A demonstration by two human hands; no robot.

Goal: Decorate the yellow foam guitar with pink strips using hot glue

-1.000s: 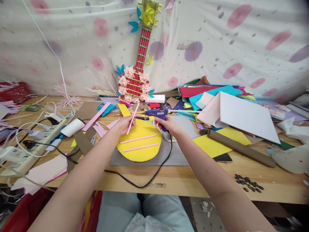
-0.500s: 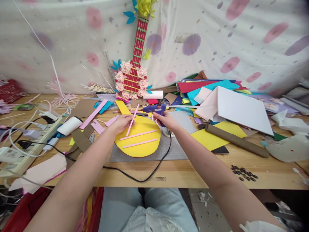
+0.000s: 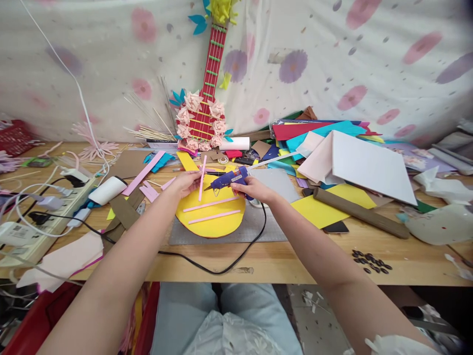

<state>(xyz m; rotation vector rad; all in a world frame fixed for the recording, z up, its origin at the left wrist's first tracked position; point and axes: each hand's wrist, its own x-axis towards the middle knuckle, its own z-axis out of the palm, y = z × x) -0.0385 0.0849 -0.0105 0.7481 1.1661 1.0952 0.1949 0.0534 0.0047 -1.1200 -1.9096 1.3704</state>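
Note:
My left hand pinches a thin pink strip, held nearly upright above the yellow round piece. In my right hand is a blue glue gun, its nozzle pointing left close to the strip. A long glue stick sticks out of the gun's back. Two more pink strips lie roughly parallel across the yellow piece, the upper one and the lower one. The yellow piece has a neck reaching to the back and rests on a grey cutting mat.
A red paper guitar with pink flowers leans at the back. On the left is a power strip with cables; the gun's black cord loops in front. Coloured sheets, a brown roll and black beads lie right.
The glue gun has come left and a little toward me, its nozzle now tilted down near the pink strip. My left hand has turned the strip more upright and raised it slightly.

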